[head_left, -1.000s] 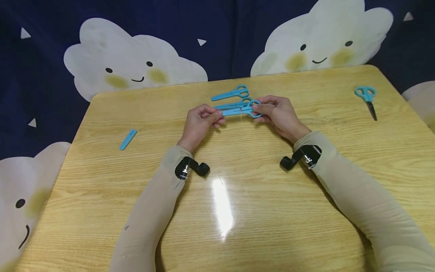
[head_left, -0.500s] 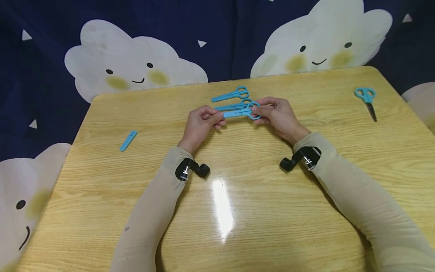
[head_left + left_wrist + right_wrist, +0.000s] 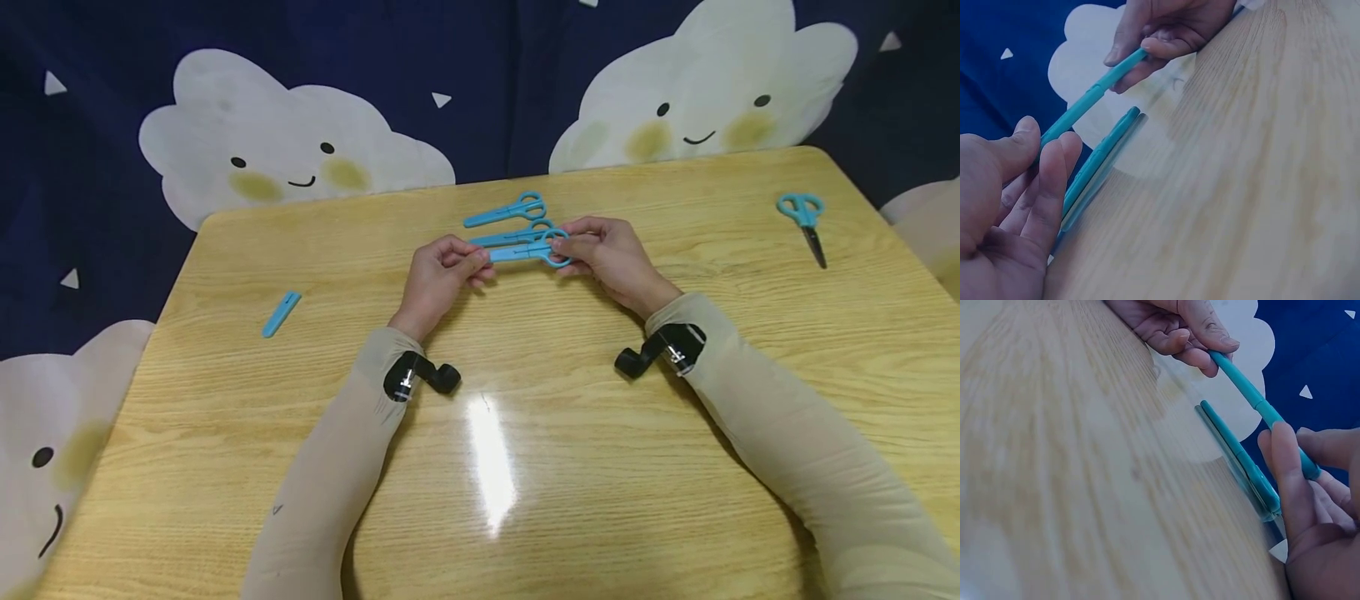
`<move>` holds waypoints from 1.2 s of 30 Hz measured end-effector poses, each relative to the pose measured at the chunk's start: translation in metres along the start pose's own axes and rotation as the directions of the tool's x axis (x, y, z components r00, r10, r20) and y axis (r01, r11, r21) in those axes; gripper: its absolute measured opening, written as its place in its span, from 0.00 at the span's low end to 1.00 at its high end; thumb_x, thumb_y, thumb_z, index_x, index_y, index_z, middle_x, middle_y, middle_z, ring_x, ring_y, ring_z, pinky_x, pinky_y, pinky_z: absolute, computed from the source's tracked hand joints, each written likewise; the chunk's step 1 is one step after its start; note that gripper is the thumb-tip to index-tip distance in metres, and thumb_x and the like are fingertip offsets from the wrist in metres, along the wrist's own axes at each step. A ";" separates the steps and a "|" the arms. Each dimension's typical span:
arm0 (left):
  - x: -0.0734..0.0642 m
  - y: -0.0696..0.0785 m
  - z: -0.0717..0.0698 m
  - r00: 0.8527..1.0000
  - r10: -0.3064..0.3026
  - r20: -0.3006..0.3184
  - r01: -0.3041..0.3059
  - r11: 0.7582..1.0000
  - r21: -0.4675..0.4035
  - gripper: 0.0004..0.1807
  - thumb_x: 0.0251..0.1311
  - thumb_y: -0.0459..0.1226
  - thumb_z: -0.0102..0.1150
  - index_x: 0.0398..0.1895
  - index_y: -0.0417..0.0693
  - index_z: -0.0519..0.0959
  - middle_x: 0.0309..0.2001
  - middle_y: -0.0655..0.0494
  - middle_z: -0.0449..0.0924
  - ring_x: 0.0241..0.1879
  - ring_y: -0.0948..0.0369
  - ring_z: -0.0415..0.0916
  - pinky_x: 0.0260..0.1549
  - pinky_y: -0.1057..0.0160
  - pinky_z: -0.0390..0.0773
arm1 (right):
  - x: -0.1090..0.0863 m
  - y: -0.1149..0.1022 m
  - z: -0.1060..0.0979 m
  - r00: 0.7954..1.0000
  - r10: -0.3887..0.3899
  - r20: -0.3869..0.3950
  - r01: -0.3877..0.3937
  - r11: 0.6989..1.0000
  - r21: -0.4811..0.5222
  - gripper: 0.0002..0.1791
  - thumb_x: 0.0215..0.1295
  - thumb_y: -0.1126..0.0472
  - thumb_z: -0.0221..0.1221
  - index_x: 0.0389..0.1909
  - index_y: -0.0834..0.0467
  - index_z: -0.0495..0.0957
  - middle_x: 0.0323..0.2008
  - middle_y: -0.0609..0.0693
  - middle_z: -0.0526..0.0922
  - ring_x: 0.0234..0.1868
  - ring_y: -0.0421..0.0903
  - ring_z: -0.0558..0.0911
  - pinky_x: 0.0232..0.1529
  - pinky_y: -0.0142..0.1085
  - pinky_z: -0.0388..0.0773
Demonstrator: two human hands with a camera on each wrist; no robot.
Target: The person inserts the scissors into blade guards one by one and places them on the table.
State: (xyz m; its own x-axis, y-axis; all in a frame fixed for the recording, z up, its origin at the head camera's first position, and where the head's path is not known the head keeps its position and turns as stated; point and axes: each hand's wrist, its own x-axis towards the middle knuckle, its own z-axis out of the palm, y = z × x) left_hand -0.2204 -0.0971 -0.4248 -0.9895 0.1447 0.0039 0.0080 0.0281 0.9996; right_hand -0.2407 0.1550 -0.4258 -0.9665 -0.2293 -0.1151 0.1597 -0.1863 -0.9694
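Observation:
Held level just above the table is a pair of blue scissors [image 3: 525,252] with a blue sheath over its blades. My left hand [image 3: 441,277] pinches the sheath's tip between thumb and fingers. At the other end my right hand [image 3: 613,260] grips the finger loops. The left wrist view shows the held scissors [image 3: 1088,97] edge-on, spanning the gap between both hands. Right behind them on the table lie second sheathed scissors [image 3: 498,238], partly covered by the held pair. Third sheathed scissors [image 3: 504,212] lie farther back, their loops also to the right.
On the left of the wooden table [image 3: 570,467] lies a loose blue sheath [image 3: 282,314]. Scissors with bare dark blades [image 3: 808,218] lie at the far right, points toward me. A dark blue cloth [image 3: 495,75] with white clouds hangs behind the table's back edge.
The head view has shifted slightly. Both hands keep hold of the same scissors in nearly the same place, and the things on the table have not moved.

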 end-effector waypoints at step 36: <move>0.002 -0.002 -0.003 1.000 -0.011 0.014 0.011 1.000 0.019 0.11 0.61 0.36 0.63 0.41 0.38 0.80 0.40 0.35 0.85 0.31 0.59 0.87 0.34 0.61 0.86 | 0.000 -0.009 -0.004 0.996 -0.014 -0.088 -0.023 0.914 -0.405 0.28 0.49 0.66 0.73 0.54 0.63 0.79 0.36 0.47 0.79 0.27 0.36 0.85 0.34 0.32 0.85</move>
State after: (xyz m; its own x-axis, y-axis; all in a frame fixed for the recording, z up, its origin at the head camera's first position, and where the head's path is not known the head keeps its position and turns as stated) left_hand -0.2229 -0.0994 -0.4272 -0.9873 0.1584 -0.0078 -0.0002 0.0480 0.9988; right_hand -0.2433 0.1605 -0.4178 -0.9826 -0.1415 -0.1200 0.0866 0.2222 -0.9711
